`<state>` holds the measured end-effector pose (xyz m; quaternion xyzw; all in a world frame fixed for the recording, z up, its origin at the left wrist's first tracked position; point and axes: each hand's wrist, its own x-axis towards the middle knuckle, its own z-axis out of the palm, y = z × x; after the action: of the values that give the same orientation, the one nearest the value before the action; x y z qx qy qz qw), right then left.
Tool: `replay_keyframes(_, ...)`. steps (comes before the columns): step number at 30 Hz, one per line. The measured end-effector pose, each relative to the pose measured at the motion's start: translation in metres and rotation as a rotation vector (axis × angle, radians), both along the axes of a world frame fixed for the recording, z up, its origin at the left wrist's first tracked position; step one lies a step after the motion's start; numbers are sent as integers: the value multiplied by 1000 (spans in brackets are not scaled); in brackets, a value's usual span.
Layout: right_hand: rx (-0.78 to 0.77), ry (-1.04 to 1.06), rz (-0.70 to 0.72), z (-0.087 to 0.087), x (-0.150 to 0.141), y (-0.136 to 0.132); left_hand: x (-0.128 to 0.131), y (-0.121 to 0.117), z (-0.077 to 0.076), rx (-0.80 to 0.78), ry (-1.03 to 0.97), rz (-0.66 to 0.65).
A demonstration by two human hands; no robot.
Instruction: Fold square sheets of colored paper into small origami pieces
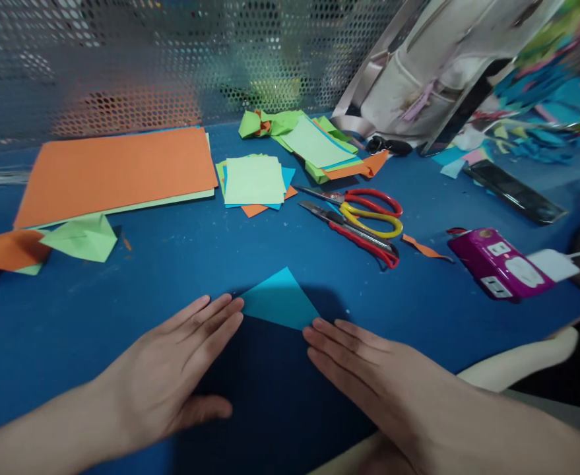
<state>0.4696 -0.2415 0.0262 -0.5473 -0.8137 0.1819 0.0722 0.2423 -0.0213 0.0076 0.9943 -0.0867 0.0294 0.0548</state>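
A blue paper folded into a triangle [280, 301] lies flat on the blue table [171, 277], its point away from me. The fingertips of my left hand [171, 376] touch its left corner, fingers stretched out and thumb apart. At the right corner rest the fingertips of my right hand [379, 376], its visible fingers also extended; its thumb is hidden. Beyond the triangle is a stack of square papers [255, 180], pale green on top. Scissors [369, 210] with red and yellow handles lie beside a red utility knife [352, 234], right of the stack.
Large orange sheets [121, 171] lie at the back left, near a folded green paper piece [84, 237]. More folded papers [319, 142] sit by the perforated metal panel [171, 66]. On the right are a purple power adapter [500, 264], a black phone [515, 191] and a pale backpack [418, 72].
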Motion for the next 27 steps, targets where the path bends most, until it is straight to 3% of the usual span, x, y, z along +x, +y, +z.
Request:
replay_keyframes(4,52,-69,-21,5,0,-10,-5,1,2,62,-20,15)
replay_keyframes(8,116,-111,-38,12,3,-15,-7,1,2,12,-23,38)
replay_keyframes(13,196,-56,-127,25,9,-10,-7,0,2,21,-25,9)
replay_keyframes(17,306,-32,-255,27,17,17,-6,1,3,63,-44,20)
replay_keyframes(20,335,13,-303,15,22,50,-3,2,5,86,-54,62)
replay_keyframes(24,311,-3,-261,-4,29,89,3,3,5,85,-48,98)
replay_keyframes(27,252,-35,-189,-8,31,105,5,3,0,38,-67,143)
